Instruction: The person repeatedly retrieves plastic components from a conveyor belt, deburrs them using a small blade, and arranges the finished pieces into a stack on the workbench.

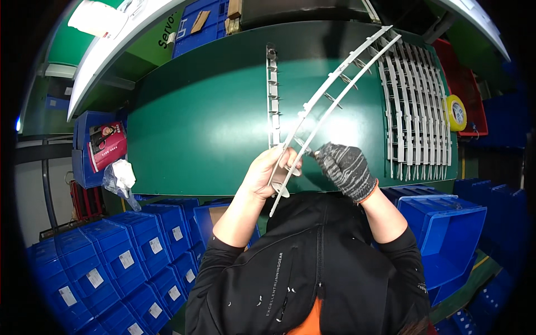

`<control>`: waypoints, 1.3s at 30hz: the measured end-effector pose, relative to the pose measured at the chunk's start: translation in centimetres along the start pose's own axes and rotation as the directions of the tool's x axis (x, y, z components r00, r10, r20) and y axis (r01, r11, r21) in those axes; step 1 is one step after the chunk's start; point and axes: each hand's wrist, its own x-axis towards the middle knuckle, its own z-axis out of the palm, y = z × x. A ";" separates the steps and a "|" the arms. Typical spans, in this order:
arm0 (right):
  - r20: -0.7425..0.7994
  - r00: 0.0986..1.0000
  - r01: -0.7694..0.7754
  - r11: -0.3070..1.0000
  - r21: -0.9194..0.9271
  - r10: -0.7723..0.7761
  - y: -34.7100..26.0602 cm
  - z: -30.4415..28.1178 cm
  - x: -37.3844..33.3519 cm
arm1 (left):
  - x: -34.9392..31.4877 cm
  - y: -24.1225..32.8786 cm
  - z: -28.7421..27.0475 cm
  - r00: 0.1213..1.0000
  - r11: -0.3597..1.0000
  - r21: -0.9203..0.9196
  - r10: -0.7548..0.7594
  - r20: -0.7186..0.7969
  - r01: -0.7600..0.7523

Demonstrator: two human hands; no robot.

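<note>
A long, pale, ladder-like strip [334, 75] with two thin rails and short cross pieces slants up and to the right over the green table. My bare left hand [267, 172] is closed around its near end. Against the strip's right side is my right hand [347, 171], in a dark grey knitted glove with an orange cuff. Its fingers are curled and pinched by a cross piece; what lies between the fingertips is hidden. A similar narrow strip [273, 89] with clips along it lies on the table beyond my left hand.
Several similar strips [413, 111] lie side by side at the table's right, beside a yellow tape roll [455, 113] and a red bin [474, 111]. Blue crates [125, 245] are stacked at the lower left. An open blue crate [449, 237] stands at the lower right.
</note>
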 end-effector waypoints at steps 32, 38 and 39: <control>0.279 0.886 -0.391 0.273 0.879 0.372 0.4 1.0 -0.4 | 2.2 -4.7 -1.1 0.782 -0.077 0.989 0.604 0.150 -0.130; -0.199 0.764 -0.602 0.789 0.124 0.614 4.9 5.5 0.1 | 3.2 -7.7 -0.5 0.910 -0.111 0.990 0.394 0.128 -0.092; -0.165 0.715 -0.665 0.734 0.137 0.679 5.7 5.7 0.1 | 2.9 -7.7 -0.3 0.926 -0.110 0.988 0.350 0.141 -0.109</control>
